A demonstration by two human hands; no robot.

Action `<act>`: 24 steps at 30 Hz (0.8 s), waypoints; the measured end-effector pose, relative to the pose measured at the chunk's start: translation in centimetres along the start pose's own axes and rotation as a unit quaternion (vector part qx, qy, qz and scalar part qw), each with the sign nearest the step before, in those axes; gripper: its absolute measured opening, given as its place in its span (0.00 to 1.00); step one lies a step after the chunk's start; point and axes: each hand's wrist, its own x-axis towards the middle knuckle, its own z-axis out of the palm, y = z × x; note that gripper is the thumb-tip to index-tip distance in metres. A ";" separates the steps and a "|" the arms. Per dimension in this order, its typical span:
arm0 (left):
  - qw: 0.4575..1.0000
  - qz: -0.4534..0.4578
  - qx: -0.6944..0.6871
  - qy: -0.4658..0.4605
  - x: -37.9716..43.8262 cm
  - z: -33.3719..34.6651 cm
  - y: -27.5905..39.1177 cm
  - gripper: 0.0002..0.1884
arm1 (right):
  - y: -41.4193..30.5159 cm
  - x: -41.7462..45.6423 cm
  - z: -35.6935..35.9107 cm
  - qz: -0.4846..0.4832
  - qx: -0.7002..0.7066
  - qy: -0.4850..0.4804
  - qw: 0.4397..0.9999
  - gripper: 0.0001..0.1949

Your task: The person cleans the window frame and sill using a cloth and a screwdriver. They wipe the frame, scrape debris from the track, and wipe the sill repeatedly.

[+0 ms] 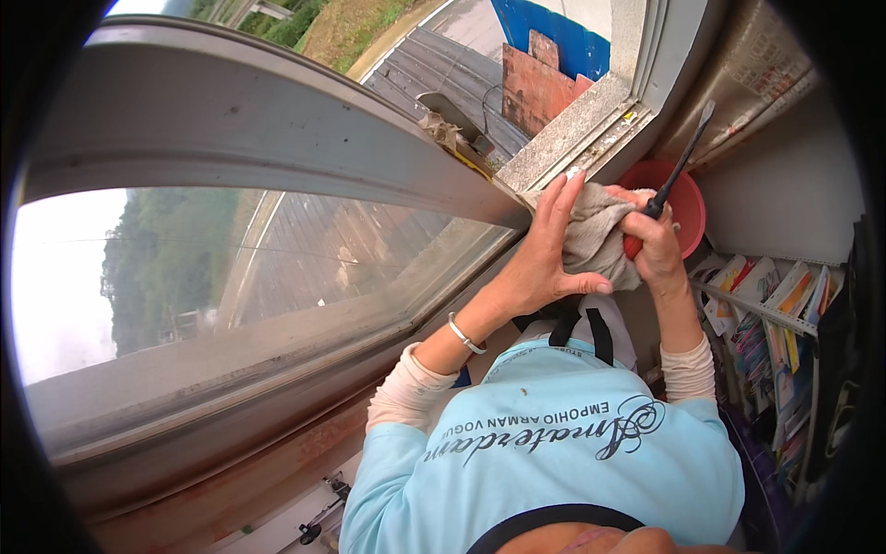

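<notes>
In my right hand point(654, 246) is a screwdriver point(683, 156) with a red handle, its dark shaft slanting up and to the right. The same hand grips a crumpled, greyish cloth point(595, 228). My left hand point(543, 260) is beside the cloth, thumb and fingers spread; whether the palm touches the cloth cannot be told. Just beyond both hands runs a window track point(588, 151) with pale debris and a small yellow scrap point(629, 118) in it. A pink-red bucket point(692, 211) stands behind my right hand, partly hidden by it.
A metal-framed window sash point(277, 131) fills the left side. To the right, a rack point(761, 301) holds packets and papers below a hanging curtain point(754, 83). Outside are a corrugated roof point(450, 69), reddish boards point(536, 90) and a blue panel point(554, 34).
</notes>
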 end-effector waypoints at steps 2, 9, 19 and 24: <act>0.961 -0.104 -0.253 0.027 -0.5 3.0 -1.3 0.60 | 2.6 -1.5 -0.5 0.066 0.000 -0.025 0.997 0.24; 0.900 -0.389 -0.094 -0.174 -7.8 1.8 -6.0 0.25 | -1.6 1.3 -6.0 0.258 -0.359 -0.015 0.897 0.15; 0.854 -0.513 -0.010 0.090 -14.1 -1.1 -8.3 0.18 | 1.7 5.5 -9.1 0.016 -0.549 -0.288 0.784 0.08; 0.856 -0.504 0.000 0.117 -11.1 1.0 -7.3 0.20 | 2.4 8.1 -7.6 -0.072 -0.560 -0.334 0.755 0.11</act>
